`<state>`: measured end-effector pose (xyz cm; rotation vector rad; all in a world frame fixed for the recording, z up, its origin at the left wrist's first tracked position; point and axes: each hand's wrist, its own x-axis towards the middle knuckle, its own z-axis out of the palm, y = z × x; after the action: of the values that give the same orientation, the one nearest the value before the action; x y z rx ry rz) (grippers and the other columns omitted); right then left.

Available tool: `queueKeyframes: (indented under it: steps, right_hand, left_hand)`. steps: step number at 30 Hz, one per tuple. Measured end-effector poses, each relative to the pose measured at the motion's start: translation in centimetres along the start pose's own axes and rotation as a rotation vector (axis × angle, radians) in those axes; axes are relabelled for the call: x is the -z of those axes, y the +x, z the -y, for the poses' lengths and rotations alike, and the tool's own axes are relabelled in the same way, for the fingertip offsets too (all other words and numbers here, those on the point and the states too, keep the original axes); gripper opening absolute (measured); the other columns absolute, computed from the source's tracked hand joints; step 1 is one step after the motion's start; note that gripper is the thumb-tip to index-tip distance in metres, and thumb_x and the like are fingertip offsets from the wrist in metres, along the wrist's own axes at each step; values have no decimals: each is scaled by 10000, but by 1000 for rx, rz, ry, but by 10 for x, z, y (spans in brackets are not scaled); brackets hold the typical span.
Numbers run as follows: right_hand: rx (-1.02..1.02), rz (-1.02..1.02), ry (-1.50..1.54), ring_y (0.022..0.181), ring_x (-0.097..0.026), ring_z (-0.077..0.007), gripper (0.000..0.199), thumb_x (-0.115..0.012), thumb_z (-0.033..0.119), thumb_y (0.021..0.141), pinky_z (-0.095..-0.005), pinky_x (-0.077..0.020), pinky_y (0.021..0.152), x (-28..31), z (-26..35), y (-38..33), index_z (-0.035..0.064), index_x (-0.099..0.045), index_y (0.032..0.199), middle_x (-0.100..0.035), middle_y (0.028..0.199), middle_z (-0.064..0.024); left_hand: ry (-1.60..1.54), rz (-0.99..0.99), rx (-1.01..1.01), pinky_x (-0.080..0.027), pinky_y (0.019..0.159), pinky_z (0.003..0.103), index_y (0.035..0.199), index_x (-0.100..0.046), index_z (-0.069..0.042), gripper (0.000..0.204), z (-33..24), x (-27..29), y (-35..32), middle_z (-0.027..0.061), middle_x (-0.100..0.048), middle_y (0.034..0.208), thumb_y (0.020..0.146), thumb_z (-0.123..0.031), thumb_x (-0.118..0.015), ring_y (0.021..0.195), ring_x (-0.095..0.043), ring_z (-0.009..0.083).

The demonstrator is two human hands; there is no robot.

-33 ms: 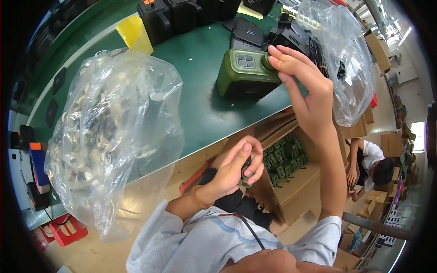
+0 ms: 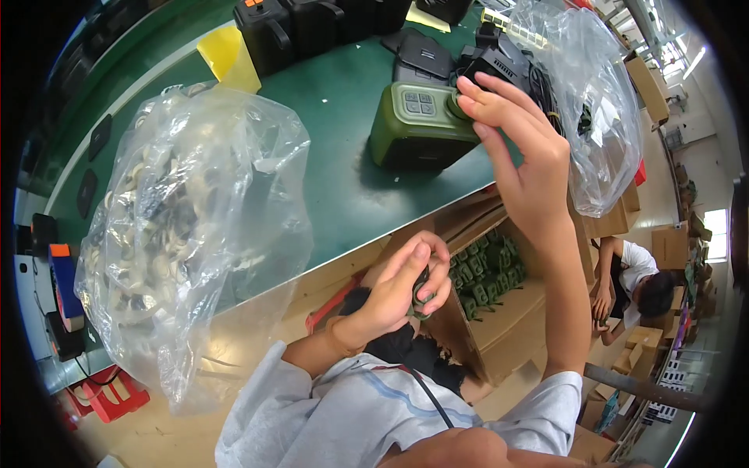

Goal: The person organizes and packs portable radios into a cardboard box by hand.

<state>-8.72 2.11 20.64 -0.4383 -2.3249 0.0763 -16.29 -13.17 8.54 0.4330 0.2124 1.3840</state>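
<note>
On the front edge of the green table stands a boxy dark-green device (image 2: 407,129) with a pad of several square buttons on top. My right hand (image 2: 527,148) reaches over its right end, thumb and fingertips closed around a round green knob (image 2: 457,104); the fingers partly hide it. Lower down, in front of my body, my left hand (image 2: 409,285) is curled around a small dark-green part (image 2: 424,296). Its fingers cover most of that part, so its kind does not show.
A clear plastic bag of pale ring-like parts (image 2: 168,226) lies left. Black cases (image 2: 269,35), flat black pieces (image 2: 421,56) and another clear bag (image 2: 597,117) stand behind. Below the table edge is a cardboard box (image 2: 507,312) with several green parts. A co-worker (image 2: 640,273) bends at far right.
</note>
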Motion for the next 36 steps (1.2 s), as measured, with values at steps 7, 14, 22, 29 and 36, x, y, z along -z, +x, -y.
queueKeyframes:
  steps: [7,14,22,29,36]
  right_hand:
    - [50,-45,-84,977,-587,-298,149,-586,-41,729,-359,-491,812,-5,9,0,-3,-620,868,-655,942,-106]
    - [22,182,8,1005,-525,-327,489,-703,175,642,-379,-407,876,5,9,25,0,-523,1061,-575,1029,-143]
    - [-321,340,-7,814,-592,-321,540,-770,230,539,-365,-475,701,65,6,-42,27,-542,985,-586,877,-139]
    - [-953,428,-82,813,-553,-365,553,-784,220,544,-385,-453,691,121,-9,-265,19,-479,959,-528,871,-162]
    - [-1180,610,-371,922,-520,-305,545,-783,166,556,-391,-453,766,7,-97,-502,26,-446,960,-493,949,-132]
  left_hand:
    - [40,-21,-25,-256,397,210,964,-438,-60,315,-3,-6,4,-9,-327,552,989,-334,-285,439,-365,97]
    - [70,-92,-9,-275,406,215,954,-435,-63,319,-1,-12,-8,3,-327,552,988,-342,-284,438,-360,109]
    - [148,-166,139,-255,386,226,924,-435,-87,325,18,-11,5,-19,-301,520,978,-374,-291,414,-327,104]
    - [229,-227,283,-247,370,196,857,-406,-91,279,54,-17,48,-15,-312,531,980,-322,-311,414,-301,85]
    - [239,-191,482,-225,352,197,856,-407,-92,268,118,-29,106,-19,-323,523,980,-312,-318,391,-300,86]
